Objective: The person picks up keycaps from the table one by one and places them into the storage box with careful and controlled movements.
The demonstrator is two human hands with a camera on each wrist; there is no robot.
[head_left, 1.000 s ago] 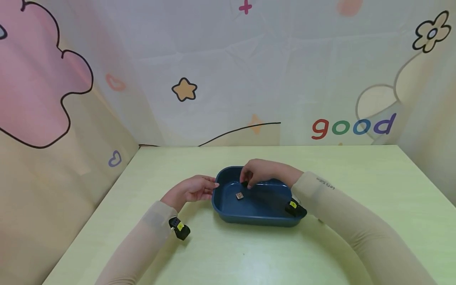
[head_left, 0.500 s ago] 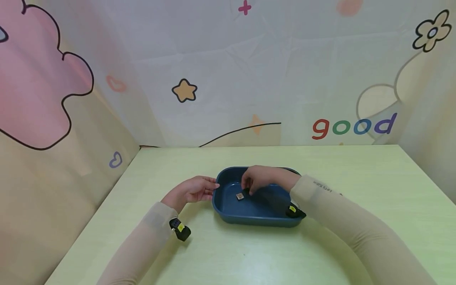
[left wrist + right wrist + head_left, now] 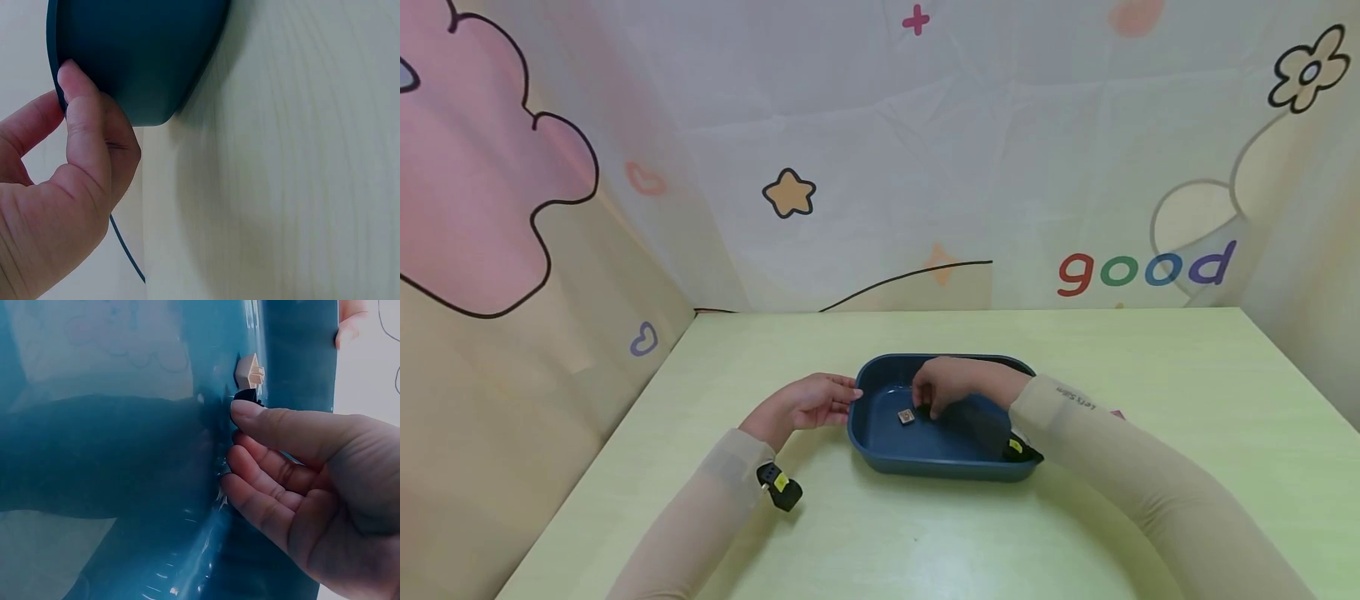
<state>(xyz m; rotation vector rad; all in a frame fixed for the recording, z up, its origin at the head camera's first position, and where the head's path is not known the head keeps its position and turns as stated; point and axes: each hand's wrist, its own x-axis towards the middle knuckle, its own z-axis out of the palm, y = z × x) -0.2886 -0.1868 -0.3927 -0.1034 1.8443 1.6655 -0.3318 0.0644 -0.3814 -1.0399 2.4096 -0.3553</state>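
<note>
A deep blue plastic tray [image 3: 943, 468] stands on the table. My left hand [image 3: 812, 402] holds its left end, thumb and fingers at the rim; the left wrist view shows this hand [image 3: 75, 156] against the tray wall. Inside the tray, my right hand [image 3: 946, 382] pinches a small black piece [image 3: 245, 395] low over the tray floor, largely hidden by the fingers. Just left of it lies a small pale block [image 3: 906, 416] with a patterned face; in the right wrist view this block [image 3: 249, 372] sits close beyond the thumb tip.
The pale green table [image 3: 880, 533] extends around the tray. A printed cloth [image 3: 880, 167] hangs behind and along the sides. Something small and pink [image 3: 1117, 414] shows past the right sleeve, mostly hidden.
My right hand has come down and slightly toward the front with the black piece, to beside the pale block. The left hand stays at the tray rim.
</note>
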